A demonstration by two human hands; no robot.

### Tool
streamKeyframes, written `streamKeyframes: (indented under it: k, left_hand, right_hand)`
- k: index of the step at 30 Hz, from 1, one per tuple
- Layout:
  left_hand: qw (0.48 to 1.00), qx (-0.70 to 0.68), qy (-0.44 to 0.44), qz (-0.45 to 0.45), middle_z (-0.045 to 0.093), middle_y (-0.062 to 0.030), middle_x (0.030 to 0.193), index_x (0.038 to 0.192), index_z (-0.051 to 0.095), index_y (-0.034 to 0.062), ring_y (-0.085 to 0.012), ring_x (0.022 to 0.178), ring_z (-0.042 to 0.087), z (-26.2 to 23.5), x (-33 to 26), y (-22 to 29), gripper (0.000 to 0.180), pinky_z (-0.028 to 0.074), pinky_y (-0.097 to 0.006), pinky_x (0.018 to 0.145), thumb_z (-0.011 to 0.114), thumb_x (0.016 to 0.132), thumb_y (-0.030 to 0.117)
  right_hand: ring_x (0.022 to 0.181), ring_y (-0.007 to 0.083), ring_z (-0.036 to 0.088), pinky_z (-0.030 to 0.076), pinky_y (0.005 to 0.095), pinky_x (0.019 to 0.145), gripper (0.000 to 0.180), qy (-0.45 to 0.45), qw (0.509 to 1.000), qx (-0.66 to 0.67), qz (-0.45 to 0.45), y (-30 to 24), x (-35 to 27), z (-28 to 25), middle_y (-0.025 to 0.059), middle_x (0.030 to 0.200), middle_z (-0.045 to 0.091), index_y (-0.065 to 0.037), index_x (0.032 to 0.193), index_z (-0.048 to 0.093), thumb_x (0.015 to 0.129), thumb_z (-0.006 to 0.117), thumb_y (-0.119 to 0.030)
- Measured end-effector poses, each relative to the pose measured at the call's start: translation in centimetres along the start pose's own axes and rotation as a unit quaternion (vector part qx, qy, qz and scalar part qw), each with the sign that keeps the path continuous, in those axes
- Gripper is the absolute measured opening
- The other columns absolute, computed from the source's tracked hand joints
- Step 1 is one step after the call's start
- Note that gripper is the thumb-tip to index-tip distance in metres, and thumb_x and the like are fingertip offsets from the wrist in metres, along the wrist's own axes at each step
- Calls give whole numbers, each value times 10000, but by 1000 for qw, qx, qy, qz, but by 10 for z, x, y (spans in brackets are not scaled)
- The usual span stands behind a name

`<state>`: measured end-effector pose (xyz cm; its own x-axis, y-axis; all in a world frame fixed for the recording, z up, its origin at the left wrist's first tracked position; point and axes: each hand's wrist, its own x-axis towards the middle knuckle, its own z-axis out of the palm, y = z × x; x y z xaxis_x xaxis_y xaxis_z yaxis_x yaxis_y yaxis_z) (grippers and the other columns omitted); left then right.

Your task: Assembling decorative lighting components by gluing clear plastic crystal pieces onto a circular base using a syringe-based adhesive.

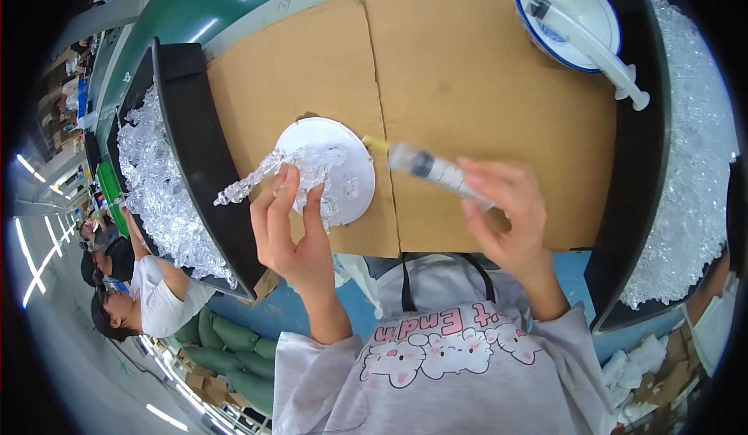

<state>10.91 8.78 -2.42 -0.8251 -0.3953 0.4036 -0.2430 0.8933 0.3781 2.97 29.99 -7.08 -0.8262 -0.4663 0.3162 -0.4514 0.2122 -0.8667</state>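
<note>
My left hand (294,232) pinches a clear, knobbly plastic piece (248,182) between thumb and fingers. It hovers over a white round disc (357,195), and more clear plastic parts (331,158) lie on or above that disc; where the held piece ends among them I cannot tell. In my right hand (514,221) is a clear syringe (436,171) with a dark plunger seal and a yellow tip. The syringe slants up to the left, slightly blurred, its tip near the disc's right edge. Brown cardboard (483,100) lies under everything.
A black bin (195,115) of clear plastic pieces stands at left, another black bin (643,162) of small clear pieces at right. A blue-rimmed white bowl (538,33) at the far right holds a second syringe (588,45) with a pink tip. Another person (160,295) sits further left.
</note>
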Motion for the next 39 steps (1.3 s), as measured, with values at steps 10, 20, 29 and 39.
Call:
streamKeyframes:
  k: [10, 20, 29, 39]
  left_hand:
    - [978, -44, 205, -20, 507, -185, 1225, 1214, 527, -17, -296, 1119, 520, -12, -12, -20, 515, 475, -365, 860, 741, 759, 91]
    - [892, -393, 24, -223, 677, -100, 886, 945, 632, -45, -166, 902, 613, 4, 20, -69, 221, 462, -306, 860, 716, 742, -41]
    - [884, -424, 8, -195, 647, -43, 848, 948, 628, -33, -96, 797, 595, 24, 85, -69, 204, 478, -230, 722, 692, 756, -56]
    - [943, -314, 101, -34, 595, -161, 1151, 1180, 563, 65, -249, 1048, 576, 136, 280, -66, 506, 455, -362, 879, 751, 733, 207]
  right_hand:
    - [1153, 297, 493, 348, 378, 1002, 434, 95, 972, -176, 120, -14, -10, -16, 148, 1251, 531, -10, 1179, 531, 764, 656, -2]
    - [1134, 294, 527, 373, 380, 995, 376, 117, 982, -103, 105, -28, -48, -39, 164, 1167, 580, 3, 1139, 545, 770, 608, 37]
    - [1075, 272, 554, 402, 352, 952, 311, 116, 983, -71, 124, -27, -63, -36, 149, 1115, 602, 6, 1095, 563, 788, 595, 42]
    - [1053, 233, 556, 402, 332, 944, 287, 144, 978, -75, 130, -35, -63, -42, 123, 1088, 606, 9, 1088, 571, 803, 579, 33]
